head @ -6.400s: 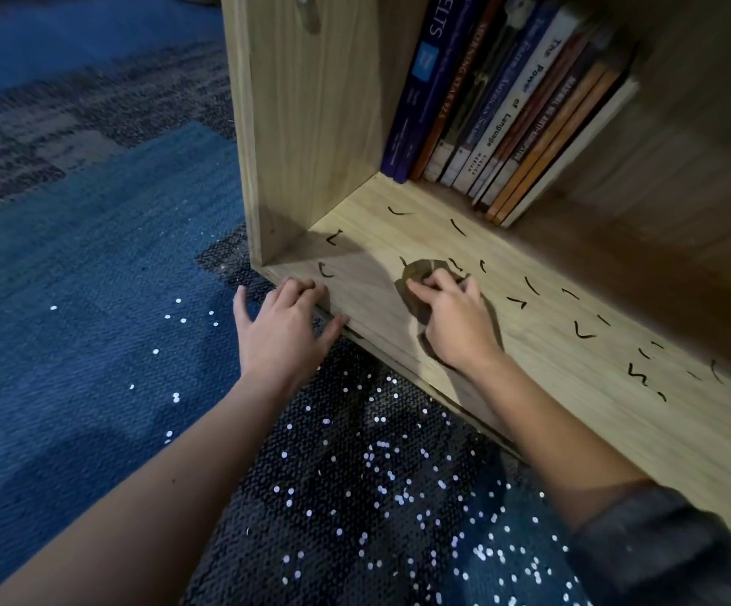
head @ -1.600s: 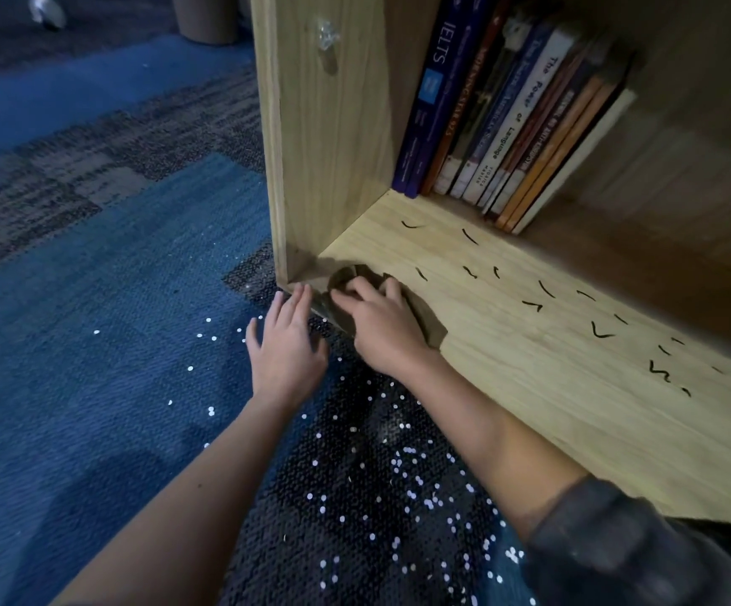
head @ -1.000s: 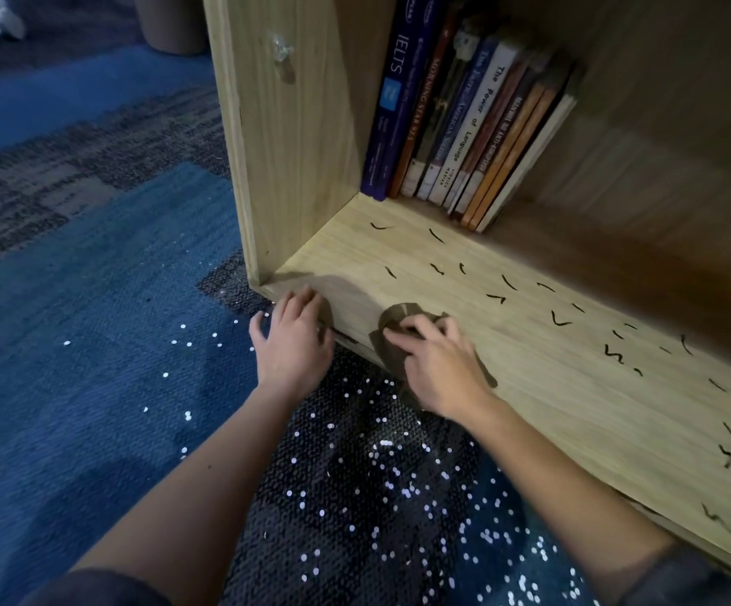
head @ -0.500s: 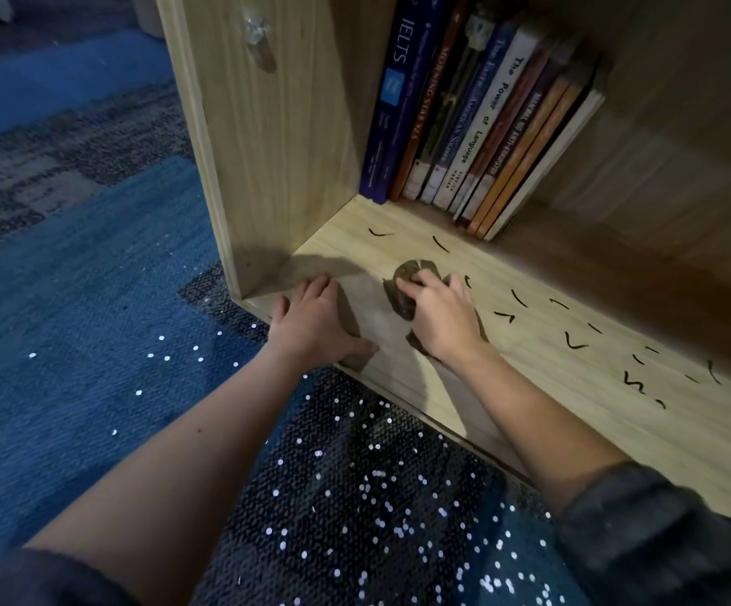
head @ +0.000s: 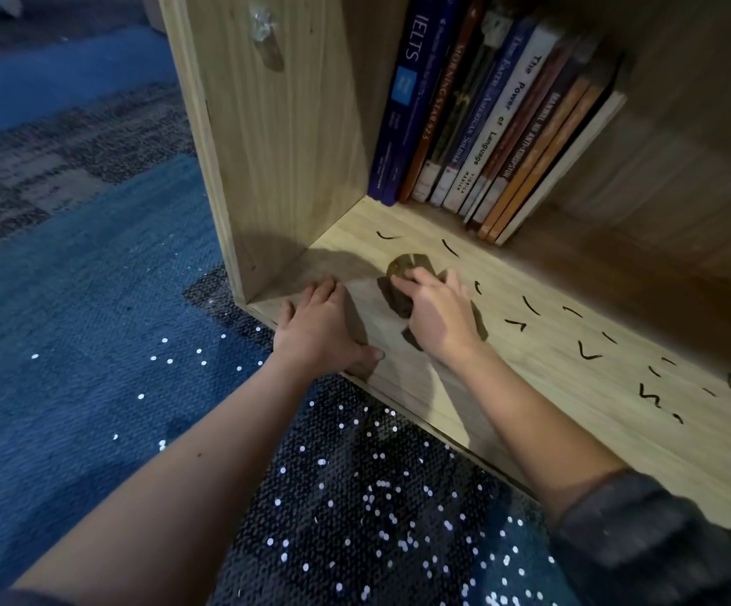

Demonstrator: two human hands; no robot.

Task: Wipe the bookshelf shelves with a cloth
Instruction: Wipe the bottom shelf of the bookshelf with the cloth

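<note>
A small dark brown cloth lies bunched on the bottom wooden shelf of the bookshelf, near its left wall. My right hand lies on top of the cloth, its fingers curled over it and pressing it to the board. My left hand rests flat on the shelf's front edge just left of it, fingers straight, thumb spread. Short black marks are scattered over the shelf to the right of the cloth.
A row of leaning books stands at the back left of the shelf. The bookshelf's side panel rises left of my hands. Blue and dark carpet with many small white specks spreads below the shelf front.
My right hand stays on the cloth on the shelf, after sweeping from the front edge inward a second ago. My left hand keeps resting on the front edge.
</note>
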